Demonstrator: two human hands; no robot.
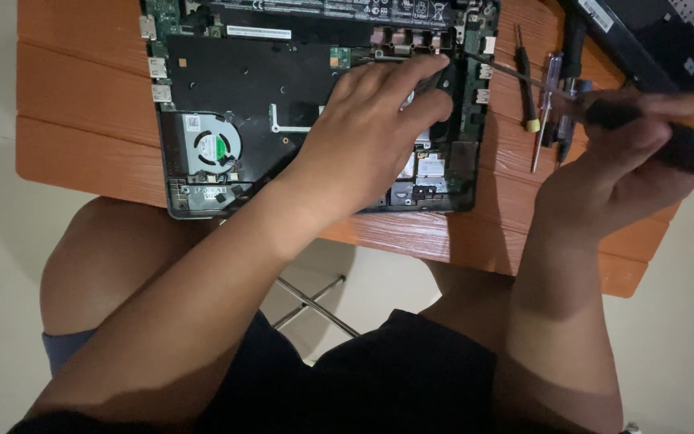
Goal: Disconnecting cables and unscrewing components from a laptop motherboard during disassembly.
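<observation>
Pressing down on the opened laptop (315,104), my left hand (371,128) lay flat and spread, grasping nothing, its fingertips (435,60) touching the metal parts near the far right of the bare circuit board. The laptop sat at the far edge of the orange slatted table (82,96), its near rim close to the table's near edge, the round cooling fan (212,146) at its left corner. My right hand (628,149) was clenched around the black-and-yellow handle of a screwdriver (688,149), its thin shaft (516,72) angled toward the board's right side. Spare screwdrivers (546,104) lay just beside it, toward the table's right edge. I judged the board stiff but fragile, best steadied by the frame's rim, never by the fan or connectors; the driver felt light, its handle blurred.
</observation>
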